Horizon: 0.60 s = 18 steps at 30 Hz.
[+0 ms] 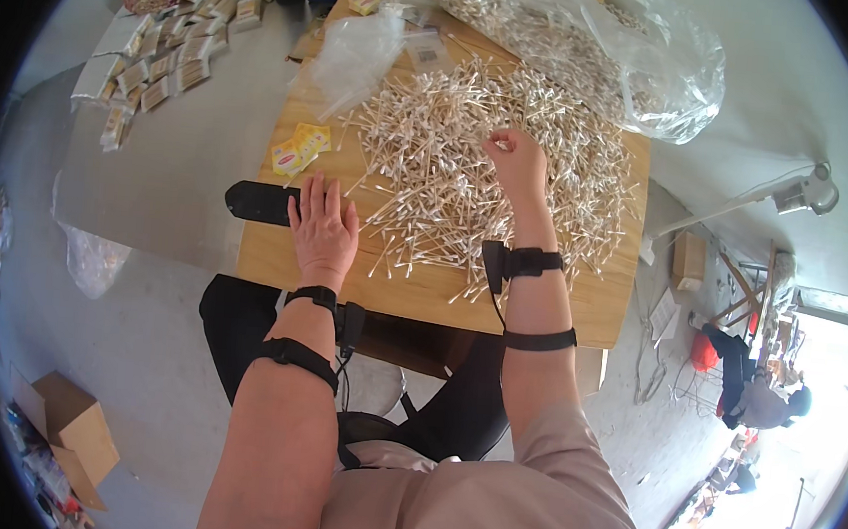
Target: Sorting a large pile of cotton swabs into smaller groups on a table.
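Observation:
A large loose heap of cotton swabs with white tips and pale sticks covers much of the wooden tabletop. My right hand is over the heap, its fingers curled into a pinch; whatever is between the fingertips is too small to make out. At the heap's left edge, my left hand lies flat with fingers stretched out. Its fingers rest by the right end of a flat black object with a rounded end. Yellow printed cards lie just beyond that hand.
Clear plastic bags lie behind the heap. A big clear bag of swabs fills the back right. Packed swab bundles sit on the grey table at left. A lamp stands at right, an open carton lower left.

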Available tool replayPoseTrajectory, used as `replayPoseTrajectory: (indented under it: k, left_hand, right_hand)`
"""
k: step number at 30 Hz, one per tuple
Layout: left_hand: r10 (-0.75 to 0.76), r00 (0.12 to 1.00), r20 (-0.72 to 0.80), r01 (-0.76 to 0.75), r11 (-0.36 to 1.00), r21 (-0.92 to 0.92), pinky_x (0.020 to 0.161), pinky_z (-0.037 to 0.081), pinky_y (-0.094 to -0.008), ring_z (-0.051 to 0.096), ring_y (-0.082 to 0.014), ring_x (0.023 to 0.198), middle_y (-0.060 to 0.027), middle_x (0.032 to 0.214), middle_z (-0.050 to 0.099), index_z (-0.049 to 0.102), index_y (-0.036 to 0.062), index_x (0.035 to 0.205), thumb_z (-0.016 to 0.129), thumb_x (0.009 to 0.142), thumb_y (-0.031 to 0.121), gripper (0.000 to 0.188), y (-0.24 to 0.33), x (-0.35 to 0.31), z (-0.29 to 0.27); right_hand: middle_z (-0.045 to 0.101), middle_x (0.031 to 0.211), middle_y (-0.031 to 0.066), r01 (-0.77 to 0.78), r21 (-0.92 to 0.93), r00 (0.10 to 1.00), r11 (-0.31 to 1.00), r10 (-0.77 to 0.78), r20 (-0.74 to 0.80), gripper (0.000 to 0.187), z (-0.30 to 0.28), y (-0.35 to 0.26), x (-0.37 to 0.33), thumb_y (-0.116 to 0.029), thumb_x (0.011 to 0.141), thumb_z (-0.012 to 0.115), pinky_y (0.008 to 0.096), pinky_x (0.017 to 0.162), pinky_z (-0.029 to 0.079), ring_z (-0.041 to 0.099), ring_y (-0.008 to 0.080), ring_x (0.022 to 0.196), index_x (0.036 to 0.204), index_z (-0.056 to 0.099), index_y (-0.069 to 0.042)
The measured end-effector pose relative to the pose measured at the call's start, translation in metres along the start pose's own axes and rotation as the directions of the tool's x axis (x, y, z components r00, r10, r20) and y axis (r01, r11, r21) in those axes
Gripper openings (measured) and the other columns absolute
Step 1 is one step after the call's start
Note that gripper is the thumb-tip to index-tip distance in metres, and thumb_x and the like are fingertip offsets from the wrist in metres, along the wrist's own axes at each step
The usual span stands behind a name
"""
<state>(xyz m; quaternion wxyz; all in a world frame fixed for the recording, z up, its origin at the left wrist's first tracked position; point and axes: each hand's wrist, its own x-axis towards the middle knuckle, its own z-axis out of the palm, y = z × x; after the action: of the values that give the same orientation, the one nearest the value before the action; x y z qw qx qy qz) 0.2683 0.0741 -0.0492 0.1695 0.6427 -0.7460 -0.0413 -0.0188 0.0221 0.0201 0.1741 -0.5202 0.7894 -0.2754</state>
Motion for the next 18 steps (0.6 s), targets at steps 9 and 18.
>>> replayPoseTrajectory:
  k: [9, 18]
  left_hand:
    - [0.002, 1.0, 0.005, -0.002, 1.0, 0.008, 0.113, 0.021, -0.0508, 0.033, -0.0268, 0.136, -0.0102, 0.144, 0.041, 0.049, 0.0097, 0.131, 0.051, 0.093, 0.03, 0.043, 0.0, 0.0, 0.001]
    - [0.008, 1.0, 0.009, -0.008, 1.0, 0.026, 0.113, 0.02, -0.0507, 0.032, -0.0271, 0.136, -0.0104, 0.144, 0.04, 0.048, 0.0095, 0.131, 0.049, 0.093, 0.031, 0.044, -0.001, 0.0, 0.001]
  right_hand:
    - [0.051, 0.062, -0.0031, -0.316, 0.903, 0.926, 0.291, 0.301, 0.227, 0.012, -0.01, 0.016, -0.033, -0.007, 0.084, 0.072, 0.0197, 0.037, 0.02, 0.034, 0.002, 0.044, 0.086, 0.061, -0.003]
    - [0.059, 0.076, 0.0039, -0.409, 0.911, 0.867, 0.057, 0.334, 0.368, 0.016, -0.007, 0.021, -0.047, -0.016, 0.088, 0.07, 0.0214, 0.038, 0.024, 0.037, 0.0049, 0.043, 0.086, 0.059, -0.004]
